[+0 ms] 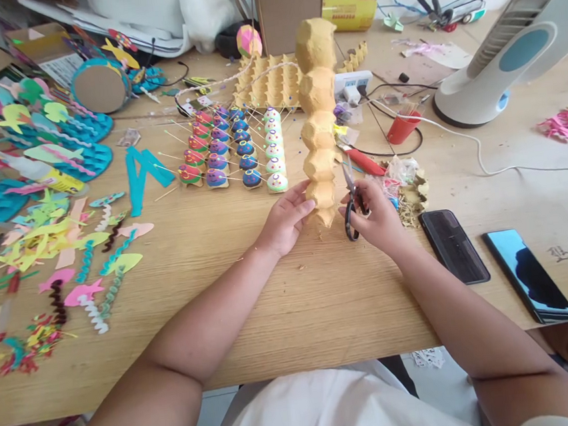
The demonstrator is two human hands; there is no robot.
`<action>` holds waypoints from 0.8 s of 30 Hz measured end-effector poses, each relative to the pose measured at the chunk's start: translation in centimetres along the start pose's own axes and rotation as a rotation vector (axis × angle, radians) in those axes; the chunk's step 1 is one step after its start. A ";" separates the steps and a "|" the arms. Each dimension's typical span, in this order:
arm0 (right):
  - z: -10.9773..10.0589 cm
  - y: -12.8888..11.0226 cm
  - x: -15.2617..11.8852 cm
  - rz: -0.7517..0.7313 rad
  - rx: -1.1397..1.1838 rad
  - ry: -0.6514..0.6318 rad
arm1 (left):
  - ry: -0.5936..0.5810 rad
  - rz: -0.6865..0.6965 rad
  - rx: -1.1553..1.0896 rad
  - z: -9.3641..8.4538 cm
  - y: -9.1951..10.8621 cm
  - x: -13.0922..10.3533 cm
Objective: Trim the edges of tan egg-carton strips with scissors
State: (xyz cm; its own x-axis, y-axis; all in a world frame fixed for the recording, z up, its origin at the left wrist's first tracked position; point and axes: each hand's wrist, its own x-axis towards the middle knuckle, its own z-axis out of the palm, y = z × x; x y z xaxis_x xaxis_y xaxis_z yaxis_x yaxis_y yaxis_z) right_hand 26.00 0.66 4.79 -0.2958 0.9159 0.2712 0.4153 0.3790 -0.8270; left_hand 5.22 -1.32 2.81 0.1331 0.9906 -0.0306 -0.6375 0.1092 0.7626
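My left hand is closed on the lower end of a strip of yellow-tan egg carton. The strip stands upright above the table, its row of cups running away from me. In my right hand is a pair of scissors with black handles, the blades pointing up beside the strip's right edge. Whether the blades touch the carton I cannot tell. Small carton scraps lie below the strip. Beyond my left hand stand painted egg-carton caterpillars in red, purple, blue and white, with pins sticking out.
Paper fish and twisted pipe cleaners cover the left of the table. An uncut egg tray lies at the back. Phones, a red cup, cables and a white fan are on the right. Carton scraps sit near my right hand.
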 end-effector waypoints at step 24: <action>-0.2 0.0 -0.8 -0.261 -0.606 -0.001 | 0.004 0.013 -0.097 -0.2 0.4 -0.1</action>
State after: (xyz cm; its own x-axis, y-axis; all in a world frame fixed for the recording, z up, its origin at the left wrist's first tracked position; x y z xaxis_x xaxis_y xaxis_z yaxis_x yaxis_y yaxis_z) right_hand 26.38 -0.08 4.67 -0.4530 0.7841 0.4244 0.7406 0.5959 -0.3106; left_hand 4.80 -1.39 2.95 0.1215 0.9923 -0.0239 -0.7094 0.1036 0.6971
